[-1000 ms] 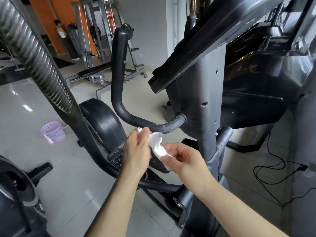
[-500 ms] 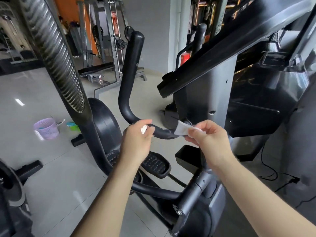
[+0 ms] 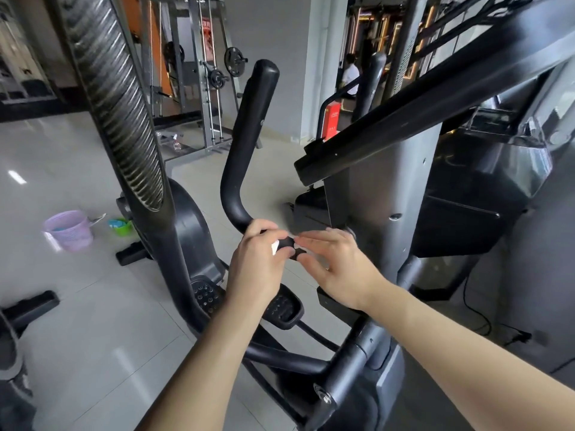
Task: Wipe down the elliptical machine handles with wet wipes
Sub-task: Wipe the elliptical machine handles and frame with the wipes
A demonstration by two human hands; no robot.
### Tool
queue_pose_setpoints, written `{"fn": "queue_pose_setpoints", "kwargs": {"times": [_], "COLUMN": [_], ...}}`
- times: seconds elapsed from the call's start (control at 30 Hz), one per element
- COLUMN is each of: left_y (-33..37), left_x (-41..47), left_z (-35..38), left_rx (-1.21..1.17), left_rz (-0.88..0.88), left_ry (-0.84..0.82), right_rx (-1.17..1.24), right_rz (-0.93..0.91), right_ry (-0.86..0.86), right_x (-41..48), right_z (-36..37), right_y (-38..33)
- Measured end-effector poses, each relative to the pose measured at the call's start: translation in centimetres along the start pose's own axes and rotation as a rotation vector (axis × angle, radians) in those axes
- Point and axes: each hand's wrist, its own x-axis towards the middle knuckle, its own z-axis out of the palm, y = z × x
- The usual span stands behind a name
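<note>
While my left hand (image 3: 258,265) clamps the wet wipe (image 3: 275,246) round the handle (image 3: 244,144), my right hand (image 3: 337,269) has a slack grip; fingers straight, empty.

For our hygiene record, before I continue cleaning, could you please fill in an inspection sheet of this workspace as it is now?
Surface: glossy light floor tiles.
Job's things: black curved elliptical handle, rising upright from its bend; white wet wipe at its lower part, mostly hidden.
Clutter: purple basket and green container on the floor, left of the machine.
Hands: left hand holds the wet wipe against the handle; right hand beside it, fingers nearly straight, grip unclear.
Cables: black cable on the floor at the right.
Surroundings: weight rack behind; person in white far back.
</note>
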Motion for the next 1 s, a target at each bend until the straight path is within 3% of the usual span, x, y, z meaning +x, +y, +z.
{"fn": "queue_pose_setpoints", "kwargs": {"times": [0.27,0.4,0.67,0.77,0.87,1.0], "left_y": [-0.3,-0.4,-0.4,-0.3,-0.2,-0.1], "left_x": [0.2,0.3,0.2,0.2,0.2,0.2], "left_z": [0.4,0.3,0.3,0.1,0.0,-0.1], "left_rx": [-0.029,-0.044,-0.056,-0.061,-0.056,-0.056], "left_rz": [-0.017,-0.020,-0.034,-0.053,-0.076,-0.082], "left_ry": [0.022,0.003,0.004,-0.009,-0.018,-0.020], "right_rx": [0.055,0.118,-0.067,-0.213,-0.365,-0.274], "right_rz": [0.010,0.022,-0.118,-0.154,-0.036,0.092], "right_ry": [0.116,0.070,-0.001,0.043,0.146,0.339], "right_x": [1.6,2.2,2.0,2.2,1.4,0.4], "right_z": [-0.4,0.1,-2.4,-2.1,-1.8,-1.2], "right_y": [0.8,0.5,3.6,4.3,4.3,2.8]}}
